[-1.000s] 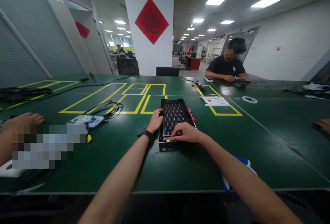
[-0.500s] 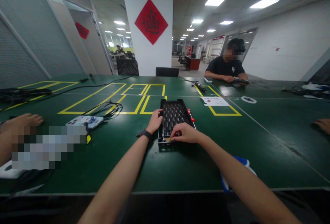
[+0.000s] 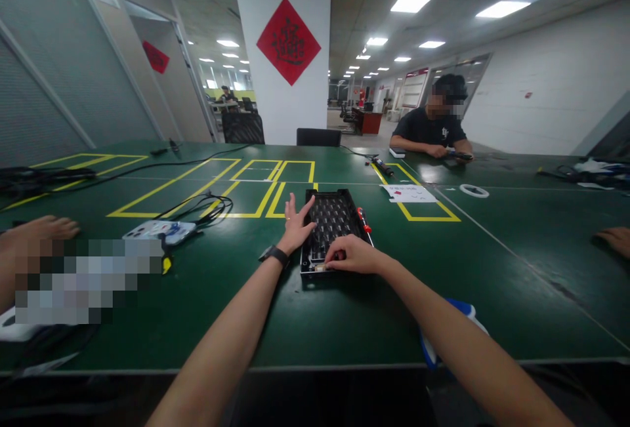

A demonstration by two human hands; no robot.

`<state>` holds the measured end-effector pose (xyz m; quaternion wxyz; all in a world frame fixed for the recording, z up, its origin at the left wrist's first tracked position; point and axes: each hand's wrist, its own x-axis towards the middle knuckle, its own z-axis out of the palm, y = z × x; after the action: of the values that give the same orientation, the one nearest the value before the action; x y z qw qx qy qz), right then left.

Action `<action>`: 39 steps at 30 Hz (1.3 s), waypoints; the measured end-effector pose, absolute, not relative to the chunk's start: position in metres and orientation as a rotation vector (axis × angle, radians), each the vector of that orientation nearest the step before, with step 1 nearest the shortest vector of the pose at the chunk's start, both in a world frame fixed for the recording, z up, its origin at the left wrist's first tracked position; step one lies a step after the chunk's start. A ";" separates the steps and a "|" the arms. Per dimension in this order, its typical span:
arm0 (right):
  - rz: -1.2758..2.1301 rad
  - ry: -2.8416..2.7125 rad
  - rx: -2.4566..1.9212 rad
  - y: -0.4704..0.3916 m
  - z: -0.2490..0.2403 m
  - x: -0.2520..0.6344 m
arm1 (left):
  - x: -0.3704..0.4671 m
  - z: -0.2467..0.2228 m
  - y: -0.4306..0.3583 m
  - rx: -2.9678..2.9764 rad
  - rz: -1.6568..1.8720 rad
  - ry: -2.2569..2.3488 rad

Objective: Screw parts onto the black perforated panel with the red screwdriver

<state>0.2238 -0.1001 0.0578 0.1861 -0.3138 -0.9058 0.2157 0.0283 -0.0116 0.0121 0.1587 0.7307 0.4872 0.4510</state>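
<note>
A black rectangular case (image 3: 329,220) with rows of small shiny pieces or slots lies on the green table in front of me. My left hand (image 3: 296,225) is at its left edge, fingers spread, with the thumb over the case. It wears a black wristband (image 3: 275,255). My right hand (image 3: 353,255) bends over the near end of the case, its thumb and fingers pinched together. Near these fingertips a small pale yellowish piece (image 3: 319,268) shows; whether they grip it is hidden. A red-and-black tool (image 3: 364,220) lies along the right side of the case.
Cables (image 3: 216,207) and a pale phone-like object (image 3: 162,231) lie left, beside another person's hand (image 3: 44,233). A paper sheet (image 3: 411,193), white ring (image 3: 474,190) and dark tool (image 3: 382,166) lie beyond. A blue-and-white object (image 3: 462,312) is partly under my right forearm. A person (image 3: 433,128) sits across.
My left hand's fingers have lifted from the case edge and spread apart. My right hand stays pinched at the near end of the case, almost unmoved.
</note>
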 end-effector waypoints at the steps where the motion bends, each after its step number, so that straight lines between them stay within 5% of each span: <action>1: 0.609 -2.551 -0.887 -0.100 0.058 0.224 | 0.028 0.014 -0.013 2.114 1.313 1.376; 7: 0.630 -2.553 -0.910 -0.100 0.058 0.224 | 0.034 0.027 -0.026 2.055 1.544 1.126; 39: 0.634 -2.534 -0.883 -0.097 0.053 0.224 | 0.038 0.036 -0.039 2.355 1.551 1.566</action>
<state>0.2245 -0.0973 0.0534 0.1911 -0.3142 -0.9021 0.2256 0.0377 -0.0389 0.0355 -0.0420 0.7295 0.4851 0.4803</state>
